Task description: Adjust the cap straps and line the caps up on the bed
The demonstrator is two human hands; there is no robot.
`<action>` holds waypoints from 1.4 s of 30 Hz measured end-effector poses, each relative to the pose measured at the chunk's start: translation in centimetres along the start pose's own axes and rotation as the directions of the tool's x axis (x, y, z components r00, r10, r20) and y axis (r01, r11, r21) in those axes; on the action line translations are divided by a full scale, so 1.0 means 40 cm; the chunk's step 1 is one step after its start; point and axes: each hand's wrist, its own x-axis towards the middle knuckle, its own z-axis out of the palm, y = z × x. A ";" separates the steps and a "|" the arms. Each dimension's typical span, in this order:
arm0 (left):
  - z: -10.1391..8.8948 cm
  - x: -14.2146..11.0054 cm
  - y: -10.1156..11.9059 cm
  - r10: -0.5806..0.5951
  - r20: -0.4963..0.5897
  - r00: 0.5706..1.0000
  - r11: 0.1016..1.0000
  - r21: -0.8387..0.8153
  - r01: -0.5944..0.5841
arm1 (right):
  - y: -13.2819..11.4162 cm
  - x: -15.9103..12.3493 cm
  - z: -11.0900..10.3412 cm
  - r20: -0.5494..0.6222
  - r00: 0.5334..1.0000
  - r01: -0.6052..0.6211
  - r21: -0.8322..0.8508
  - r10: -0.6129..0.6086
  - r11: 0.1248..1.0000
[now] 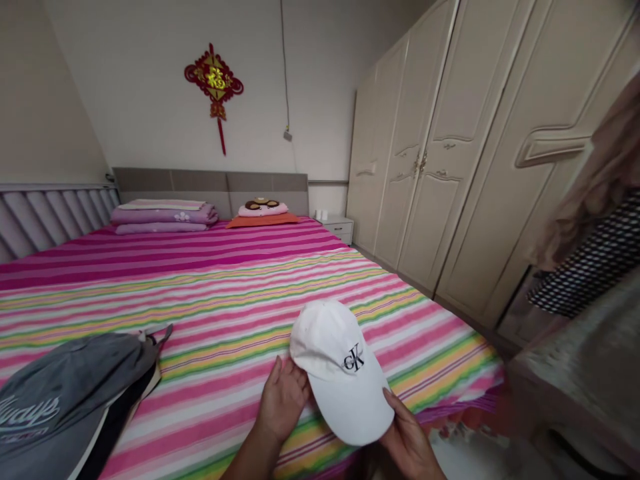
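One white cap (335,360), brim edge (353,423) in the right hand's (406,437) grip, left hand (284,400) unclenched alongside, wide bedspread (220,327) beyond.

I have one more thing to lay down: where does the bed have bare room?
Bare striped bedcover lies between the grey cap and the left hand, and farther back, between the white cap and the folded purple bedding. Crowded: the near left, with the grey cap; the near middle, with the white cap and right hand.
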 end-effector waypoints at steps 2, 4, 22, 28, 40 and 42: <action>-0.023 -0.008 -0.003 0.041 -0.100 0.994 0.998 0.055 -0.035 | -0.037 0.030 -0.004 0.005 0.999 0.053 -0.034 -0.053 0.998; -0.049 -0.021 -0.006 0.075 -0.149 0.986 0.992 0.110 -0.059 | -0.081 0.067 -0.003 0.008 0.994 0.108 -0.074 -0.108 0.991; -0.238 -0.055 -0.005 -0.087 -0.022 0.996 0.947 0.309 0.089 | -0.277 0.300 -0.043 -0.203 0.973 0.040 -0.319 -0.109 0.947; -0.207 -0.064 -0.001 -0.112 -0.028 0.993 0.941 0.318 0.115 | -0.295 0.304 -0.037 -0.214 0.972 0.017 -0.340 -0.095 0.940; -0.145 -0.088 -0.002 -0.129 -0.037 0.991 0.941 0.312 0.134 | -0.292 0.302 -0.043 -0.191 0.975 0.035 -0.365 -0.112 0.931; -0.141 -0.088 -0.003 -0.119 -0.046 0.992 0.942 0.309 0.128 | -0.291 0.299 -0.040 -0.190 0.976 0.031 -0.375 -0.109 0.927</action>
